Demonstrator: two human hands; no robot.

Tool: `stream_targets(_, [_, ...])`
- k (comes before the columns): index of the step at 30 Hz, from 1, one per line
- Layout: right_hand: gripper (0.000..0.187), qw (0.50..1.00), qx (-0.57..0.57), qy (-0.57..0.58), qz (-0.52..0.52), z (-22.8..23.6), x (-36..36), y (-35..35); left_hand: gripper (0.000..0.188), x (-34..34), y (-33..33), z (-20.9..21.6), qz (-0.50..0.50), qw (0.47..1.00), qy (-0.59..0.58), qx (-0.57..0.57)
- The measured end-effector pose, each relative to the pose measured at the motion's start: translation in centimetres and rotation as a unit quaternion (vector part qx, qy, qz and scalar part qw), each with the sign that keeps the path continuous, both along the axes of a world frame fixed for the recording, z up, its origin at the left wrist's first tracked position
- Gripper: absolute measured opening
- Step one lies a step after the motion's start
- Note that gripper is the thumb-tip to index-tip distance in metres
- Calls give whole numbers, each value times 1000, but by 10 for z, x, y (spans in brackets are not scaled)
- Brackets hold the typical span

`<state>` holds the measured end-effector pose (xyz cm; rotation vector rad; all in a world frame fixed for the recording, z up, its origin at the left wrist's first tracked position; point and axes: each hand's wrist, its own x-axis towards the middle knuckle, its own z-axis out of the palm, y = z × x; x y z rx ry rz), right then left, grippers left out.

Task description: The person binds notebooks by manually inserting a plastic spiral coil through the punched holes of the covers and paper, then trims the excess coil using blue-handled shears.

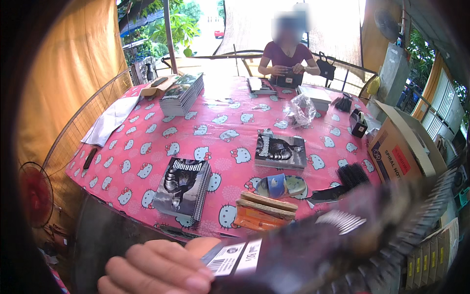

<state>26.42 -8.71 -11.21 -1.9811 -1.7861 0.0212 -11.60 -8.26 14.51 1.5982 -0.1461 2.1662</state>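
My left hand (156, 270) is at the bottom edge, fingers curled over the corner of a dark spiral-bound notebook (313, 245) held close to the camera. The notebook is blurred; its white barcode label (234, 257) and black coil (421, 215) show. My right hand is not visible. On the pink patterned tablecloth (147, 147) just beyond lie a dark-covered spiral notebook (182, 188), an orange and wood tool (264, 211) and a second dark notebook (280, 151).
A stack of notebooks (183, 93) stands far left, with white paper (110, 120) beside it. Black binding combs (352, 174), a tape dispenser (358, 122) and a plastic bag (299, 110) lie right. An open cardboard box (399, 152) stands at the right; another person (286, 59) sits opposite.
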Motion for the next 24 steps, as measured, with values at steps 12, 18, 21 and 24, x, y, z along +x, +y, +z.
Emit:
stream_targets(12, [78, 997, -59, -48, 34, 20, -9, -9, 34, 16, -27, 11, -126, 984, 123, -40])
stream_targets(18, [59, 996, -82, 20, 36, 28, -24, -15, 34, 9, -10, 3, -78, 987, 122, -73])
stream_targets(21, [45, 994, 25, 97, -33, 6, 10, -23, 36, 44, 28, -19, 190, 968, 37, -158])
stream_targets(24, [40, 984, 133, 105, -53, 67, -11, -28, 37, 43, 41, -37, 265, 943, 201, -31])
